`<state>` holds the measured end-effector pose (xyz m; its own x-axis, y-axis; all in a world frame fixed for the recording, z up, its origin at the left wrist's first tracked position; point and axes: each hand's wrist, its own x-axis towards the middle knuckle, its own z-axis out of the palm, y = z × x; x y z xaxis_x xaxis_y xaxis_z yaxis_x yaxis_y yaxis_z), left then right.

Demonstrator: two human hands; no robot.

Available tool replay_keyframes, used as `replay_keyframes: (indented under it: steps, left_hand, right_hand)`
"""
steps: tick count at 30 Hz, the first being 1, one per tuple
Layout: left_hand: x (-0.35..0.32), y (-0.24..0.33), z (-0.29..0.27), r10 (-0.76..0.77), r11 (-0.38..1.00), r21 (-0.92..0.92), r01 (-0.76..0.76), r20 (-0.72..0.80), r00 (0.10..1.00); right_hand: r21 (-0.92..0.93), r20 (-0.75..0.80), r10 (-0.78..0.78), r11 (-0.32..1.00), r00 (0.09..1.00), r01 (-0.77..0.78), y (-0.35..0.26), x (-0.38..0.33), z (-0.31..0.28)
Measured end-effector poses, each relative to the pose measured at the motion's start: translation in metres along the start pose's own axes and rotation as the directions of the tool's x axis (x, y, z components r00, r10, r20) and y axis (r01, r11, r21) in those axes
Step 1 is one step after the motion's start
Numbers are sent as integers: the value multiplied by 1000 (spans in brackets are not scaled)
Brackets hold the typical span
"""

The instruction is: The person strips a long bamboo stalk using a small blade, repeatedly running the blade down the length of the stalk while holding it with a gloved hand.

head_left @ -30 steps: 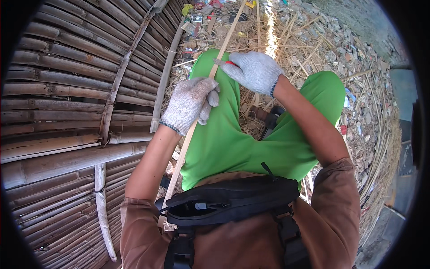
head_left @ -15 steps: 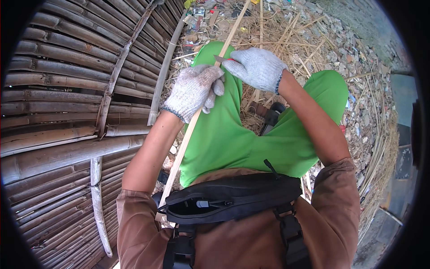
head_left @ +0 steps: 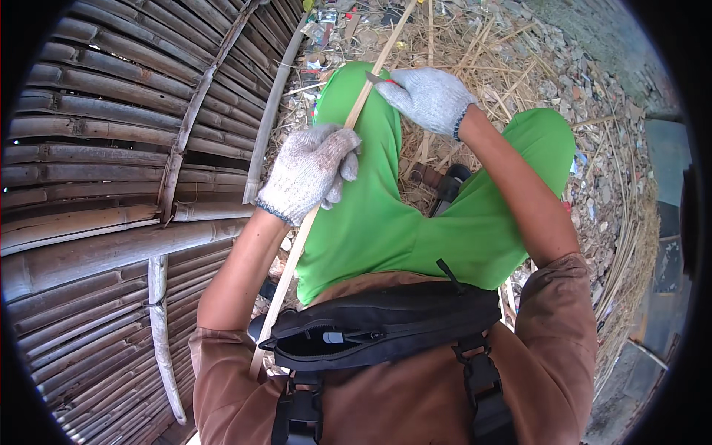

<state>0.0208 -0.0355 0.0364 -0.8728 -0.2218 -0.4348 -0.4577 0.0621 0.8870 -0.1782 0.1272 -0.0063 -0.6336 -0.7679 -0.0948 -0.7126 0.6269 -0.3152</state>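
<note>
A long pale bamboo strip runs slantwise from beside my left side, over my green-clad left thigh, to the far edge of the view. My left hand, in a white knit glove, is closed around it near its middle. Farther along, my gloved right hand grips a small knife; a bit of red shows at its handle, most of which the fingers hide. The blade lies against or just over the strip; which of the two I cannot tell.
A bamboo slat wall stands close on my left. Wood shavings and loose strips litter the stony ground ahead. A partly unzipped black bag rests across my waist. Long thin strips lie at the right.
My left hand has slid down the strip, toward me and to the left. My right hand with the knife has shifted slightly farther away and to the right.
</note>
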Motion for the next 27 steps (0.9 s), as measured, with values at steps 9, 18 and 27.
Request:
replay_keyframes:
  steps: [9,18,27]
  left_hand:
    - [29,4,2,58,998,-30,-59,-24,998]
    - [19,-7,3,50,997,-55,-51,-29,998]
    - [-14,-11,0,35,999,19,-34,-36,999]
  right_hand:
    - [57,-27,-137,989,990,139,-7,-8,9]
    - [40,12,-71,997,997,71,-12,-9,5]
    - [53,22,-40,998,999,39,-10,-8,3]
